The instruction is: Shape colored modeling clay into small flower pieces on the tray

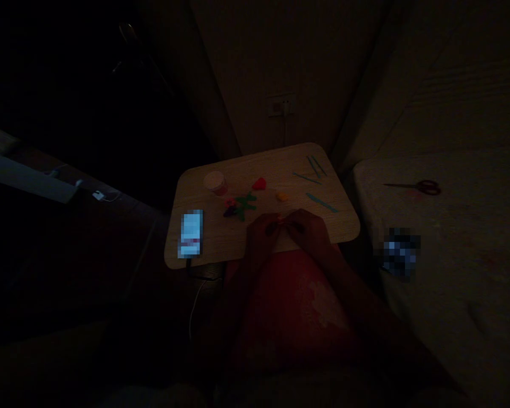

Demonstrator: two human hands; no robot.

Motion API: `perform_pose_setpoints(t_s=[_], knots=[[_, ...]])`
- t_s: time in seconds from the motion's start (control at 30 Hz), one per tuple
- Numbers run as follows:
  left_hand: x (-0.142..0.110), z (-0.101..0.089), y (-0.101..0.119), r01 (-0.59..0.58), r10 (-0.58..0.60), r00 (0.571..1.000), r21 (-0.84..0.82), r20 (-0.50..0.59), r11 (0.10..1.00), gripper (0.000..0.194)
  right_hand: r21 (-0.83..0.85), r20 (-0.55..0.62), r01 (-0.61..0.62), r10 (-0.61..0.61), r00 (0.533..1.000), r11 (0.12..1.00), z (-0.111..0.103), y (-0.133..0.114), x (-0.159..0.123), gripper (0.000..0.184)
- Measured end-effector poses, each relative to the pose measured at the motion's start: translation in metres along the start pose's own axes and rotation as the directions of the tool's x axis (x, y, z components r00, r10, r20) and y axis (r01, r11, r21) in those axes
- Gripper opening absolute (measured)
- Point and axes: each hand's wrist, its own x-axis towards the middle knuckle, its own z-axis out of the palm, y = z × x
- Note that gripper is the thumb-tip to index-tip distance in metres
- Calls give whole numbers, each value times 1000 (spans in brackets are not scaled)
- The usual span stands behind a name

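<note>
My left hand [264,229] and my right hand [302,226] meet at the near edge of a small wooden table. Both are closed, fingertips pinched together around a small orange piece [280,219] that looks like modelling clay. Just beyond them lies a yellow-orange lump [282,196], with a red lump [259,184] farther back. To the left is a green branching shape [246,206], touching or close to a dark purple piece [229,211] and a small pinkish-red piece [230,202]. Dim light hides the finer detail of the fingers.
A clear tub [216,183] stands at the table's back left. Thin teal sticks [315,167] and a wider teal strip [321,202] lie on the right. A lit phone [190,233] with a cable rests front left. Scissors [427,187] lie on a pale surface at right.
</note>
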Motion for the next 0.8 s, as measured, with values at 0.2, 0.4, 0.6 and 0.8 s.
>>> perform_pose_setpoints(t_s=[0.2, 0.4, 0.6, 0.8], knots=[[1, -1, 1, 9, -9, 1000, 4, 5, 1000, 15, -82, 19, 21, -19, 1000, 996, 2, 0, -2, 12], [2, 1, -2, 6, -7, 1000, 41, 12, 999, 24, -141, 33, 34, -30, 999, 989, 3, -2, -3, 11], [2, 0, -1, 2, 0, 999, 38, -44, 999, 12, -68, 5, 26, -26, 1000, 997, 2, 0, -2, 10], [4, 0, 1, 69, -69, 997, 15, -20, 997, 18, 7, -50, 1, -1, 999, 1000, 1, 0, -2, 9]])
